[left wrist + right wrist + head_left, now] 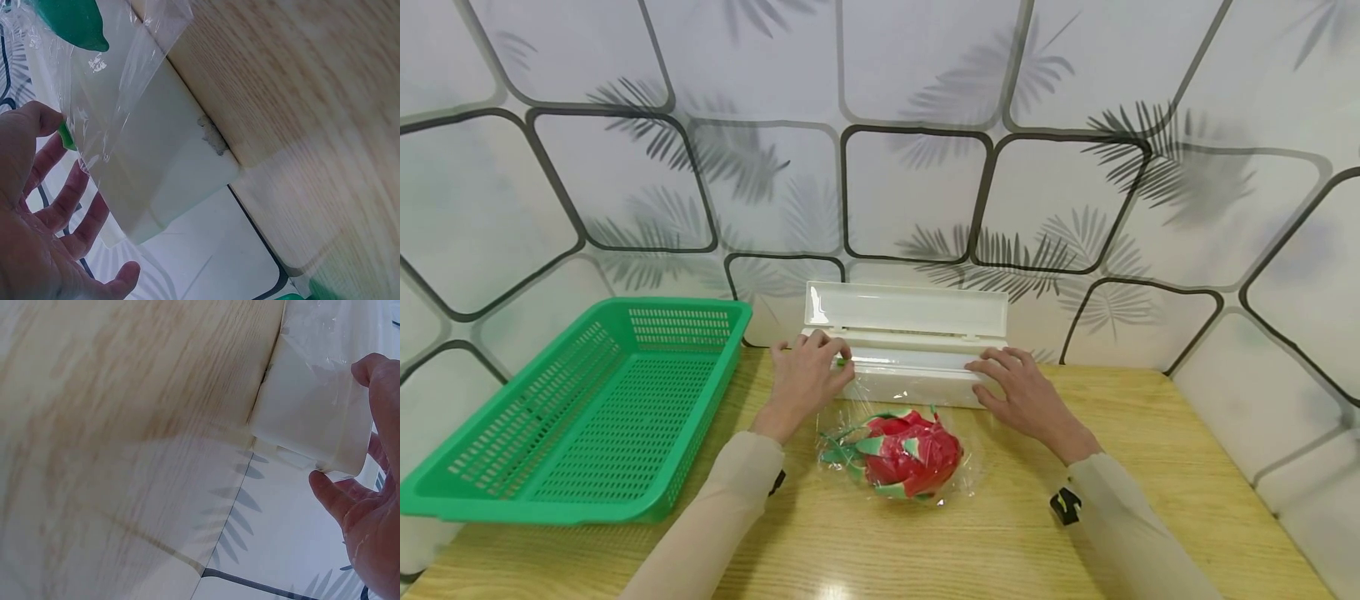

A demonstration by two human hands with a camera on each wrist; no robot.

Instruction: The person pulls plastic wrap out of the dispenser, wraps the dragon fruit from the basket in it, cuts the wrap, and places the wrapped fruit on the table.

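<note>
A white cling film dispenser (917, 387) stands at the back of the table with its lid (906, 308) raised. At its left end my left hand (808, 367) pinches a small green slide cutter (66, 136) between thumb and forefinger, the other fingers spread. My right hand (1018, 392) holds the dispenser's right end, thumb at the front and fingers over the top; in the right wrist view one finger (328, 490) touches the end. Clear film (140, 56) runs from the dispenser to a red dragon fruit (910, 454) with green tips, loosely covered in film before it.
A green perforated plastic basket (700, 417) stands on the left of the wooden table (1150, 492). Behind the dispenser rises a patterned wall (917, 196), with another wall on the right. Dark straps (1065, 506) show at both wrists.
</note>
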